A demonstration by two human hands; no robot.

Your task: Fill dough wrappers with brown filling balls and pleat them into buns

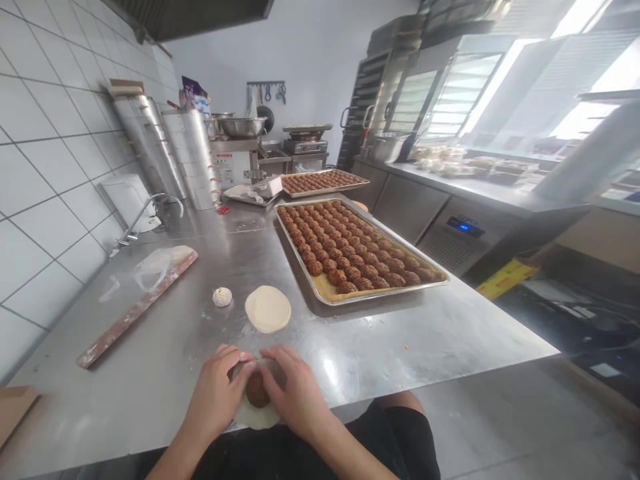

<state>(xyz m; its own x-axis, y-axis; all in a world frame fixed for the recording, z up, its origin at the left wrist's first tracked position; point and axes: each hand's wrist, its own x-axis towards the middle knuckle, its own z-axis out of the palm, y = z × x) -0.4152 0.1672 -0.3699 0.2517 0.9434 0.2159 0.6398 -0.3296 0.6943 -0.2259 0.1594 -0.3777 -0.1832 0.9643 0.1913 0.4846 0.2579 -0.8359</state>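
At the near edge of the steel table (400, 347), my left hand (217, 390) and my right hand (295, 387) are both closed around a dough wrapper (257, 417) with a brown filling ball (257, 390) in its middle. A flat round dough disc (268, 309) lies just beyond my hands. A small pleated dough bun (222, 297) sits to its left. Further back right is a metal tray (320, 293) packed with several rows of brown filling balls (350, 247).
A long wooden board (135, 310) with a plastic bag (155, 267) lies at the left. A second tray of balls (324, 181), stacked metal tins (193, 157), a faucet (150, 213), mixer and bowls stand at the back. A steel counter (475, 190) runs along the right.
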